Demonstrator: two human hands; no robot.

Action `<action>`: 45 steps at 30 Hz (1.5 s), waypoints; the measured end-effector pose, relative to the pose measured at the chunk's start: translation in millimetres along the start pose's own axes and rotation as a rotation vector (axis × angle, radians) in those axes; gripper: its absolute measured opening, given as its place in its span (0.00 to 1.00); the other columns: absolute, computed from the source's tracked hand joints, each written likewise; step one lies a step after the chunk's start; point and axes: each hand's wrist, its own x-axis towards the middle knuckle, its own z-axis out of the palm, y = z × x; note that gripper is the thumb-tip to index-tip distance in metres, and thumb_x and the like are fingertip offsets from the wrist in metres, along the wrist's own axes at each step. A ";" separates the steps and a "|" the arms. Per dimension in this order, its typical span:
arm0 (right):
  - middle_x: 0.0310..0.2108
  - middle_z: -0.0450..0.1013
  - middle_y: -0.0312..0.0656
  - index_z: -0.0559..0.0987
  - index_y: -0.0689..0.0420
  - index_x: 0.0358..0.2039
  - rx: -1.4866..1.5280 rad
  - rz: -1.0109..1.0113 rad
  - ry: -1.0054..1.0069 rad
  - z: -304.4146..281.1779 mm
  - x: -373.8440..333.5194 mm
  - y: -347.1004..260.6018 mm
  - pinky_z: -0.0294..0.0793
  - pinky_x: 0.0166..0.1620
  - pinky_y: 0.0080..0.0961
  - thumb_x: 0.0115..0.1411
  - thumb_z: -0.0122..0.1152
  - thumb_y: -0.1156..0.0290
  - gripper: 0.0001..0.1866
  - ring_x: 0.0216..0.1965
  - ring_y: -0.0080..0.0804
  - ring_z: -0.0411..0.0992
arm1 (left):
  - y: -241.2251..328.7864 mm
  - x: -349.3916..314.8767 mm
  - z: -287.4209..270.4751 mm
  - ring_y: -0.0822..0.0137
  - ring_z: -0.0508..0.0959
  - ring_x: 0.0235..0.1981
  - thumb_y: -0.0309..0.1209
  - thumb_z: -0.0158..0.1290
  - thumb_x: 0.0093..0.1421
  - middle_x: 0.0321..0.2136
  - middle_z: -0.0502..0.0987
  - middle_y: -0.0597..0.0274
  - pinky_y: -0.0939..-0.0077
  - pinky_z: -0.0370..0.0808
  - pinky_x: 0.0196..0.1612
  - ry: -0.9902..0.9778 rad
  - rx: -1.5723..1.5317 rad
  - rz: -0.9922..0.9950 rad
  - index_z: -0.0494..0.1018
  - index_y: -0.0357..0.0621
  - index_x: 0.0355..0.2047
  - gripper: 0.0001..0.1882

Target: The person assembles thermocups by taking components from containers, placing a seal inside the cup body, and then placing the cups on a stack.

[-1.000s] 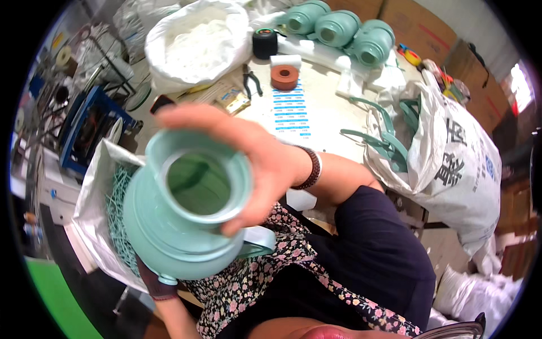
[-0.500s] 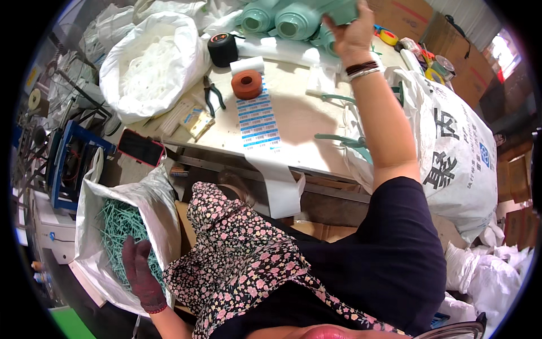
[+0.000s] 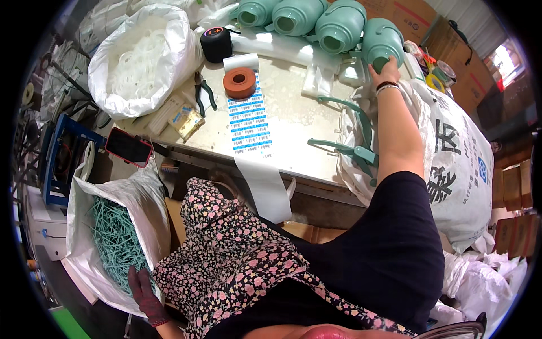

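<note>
Cluttered with label strips, an orange tape roll (image 3: 239,83) and pliers, the tabletop (image 3: 293,121) carries a row of mint-green jugs along its far edge. The right hand (image 3: 387,70) reaches to the far right corner, fingers curled over the outermost green jug (image 3: 382,42), seemingly setting it down in line. The gloved left hand (image 3: 144,291) hangs low beside the white sack of green straps (image 3: 116,240) left of the lap, fingers loosely spread and holding nothing, so picking a strap looks likely to need a firm pinch.
</note>
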 end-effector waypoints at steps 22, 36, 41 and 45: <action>0.55 0.61 0.44 0.64 0.53 0.56 -0.296 0.165 -0.108 -18.0 82.6 14.9 0.77 0.42 0.50 0.56 0.55 0.55 0.29 0.52 0.46 0.63 | 214.1 -58.8 83.4 0.57 0.77 0.38 0.37 0.62 0.46 0.32 0.76 0.59 0.59 0.74 0.44 -0.668 0.443 1.183 0.73 0.44 0.36 0.17; 0.52 0.70 0.57 0.70 0.70 0.51 -1.279 -1.081 0.230 10.0 29.7 27.7 0.63 0.57 0.40 0.48 0.57 0.59 0.34 0.53 0.51 0.68 | 215.4 -67.6 90.2 0.59 0.77 0.36 0.36 0.61 0.44 0.29 0.75 0.61 0.62 0.74 0.41 -0.528 0.335 1.298 0.73 0.46 0.31 0.14; 0.50 0.71 0.51 0.72 0.64 0.53 -0.891 -1.195 -0.504 87.8 -64.6 20.6 0.66 0.54 0.30 0.53 0.61 0.61 0.29 0.50 0.38 0.70 | 223.3 -78.8 50.0 0.60 0.77 0.35 0.35 0.60 0.43 0.28 0.75 0.62 0.64 0.75 0.40 -0.402 0.263 1.340 0.73 0.47 0.29 0.13; 0.44 0.75 0.41 0.74 0.62 0.51 -0.760 -0.736 -1.459 109.1 -234.2 85.8 0.68 0.49 0.22 0.61 0.57 0.68 0.19 0.45 0.26 0.71 | 192.7 -64.2 37.8 0.60 0.76 0.31 0.37 0.59 0.49 0.26 0.74 0.61 0.65 0.75 0.37 -0.419 0.440 1.311 0.73 0.46 0.31 0.12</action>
